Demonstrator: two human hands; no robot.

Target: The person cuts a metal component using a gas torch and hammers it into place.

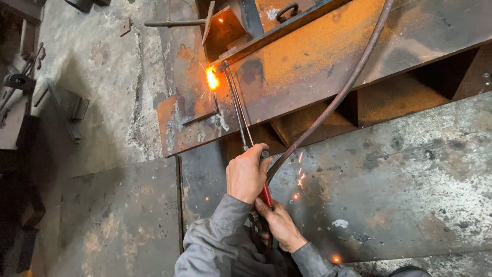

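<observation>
Right hand (279, 225) and left hand (247, 177), fingers closed around the torch (246, 133), mid-cut on the rusty plate (307, 66); next, steady advance along the cut.

Grey work-jacket sleeves, creased, loose cuffs; left hand (247, 174) and right hand (279, 223) bare, ungloved.

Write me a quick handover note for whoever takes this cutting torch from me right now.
Left hand: gripped round the front of the torch handle.
Right hand: holding the red rear grip, hose running off up to the right.
Flame is burning at the torch tip on the rusty steel plate, sparks scattering onto the floor plate.
Done: cannot tell how far the cut runs.
Left: the plate is not visibly parted.
</observation>
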